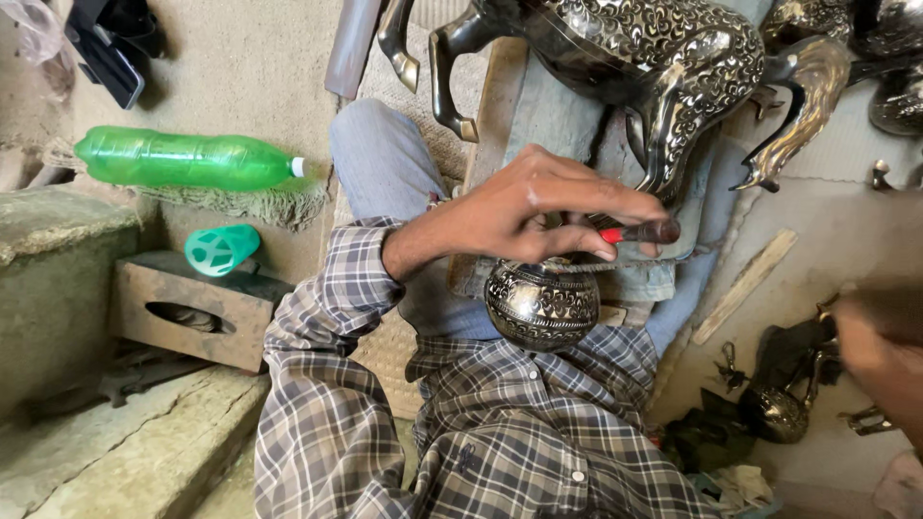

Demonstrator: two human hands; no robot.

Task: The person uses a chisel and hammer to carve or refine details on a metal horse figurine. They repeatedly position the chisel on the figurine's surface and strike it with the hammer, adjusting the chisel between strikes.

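Head view, looking down at a seated person in a plaid shirt. Largest item: an engraved metal horse figure with dark and silver scrollwork, lying at 12 to 1 o'clock on a worn blue-grey cloth pad across the lap. Below it, at centre, a round engraved metal vessel rests against the lap; its inside cannot be seen.

The left hand hovers just above the vessel, fingers closed around a slim tool with a red and dark handle that points toward 3 o'clock. The right hand, at 4 o'clock, is blurred; whether it is spread or closed on anything cannot be told.

At 9 to 10 o'clock a green plastic bottle lies on its side on the earthen floor; its contents cannot be judged. Near it, a small green plastic cup lies tipped on a rusty hollow metal block, beside a stone ledge. At 4 to 5 o'clock small dark metal pieces lie on the floor, and a wooden strip lies at 3 o'clock.
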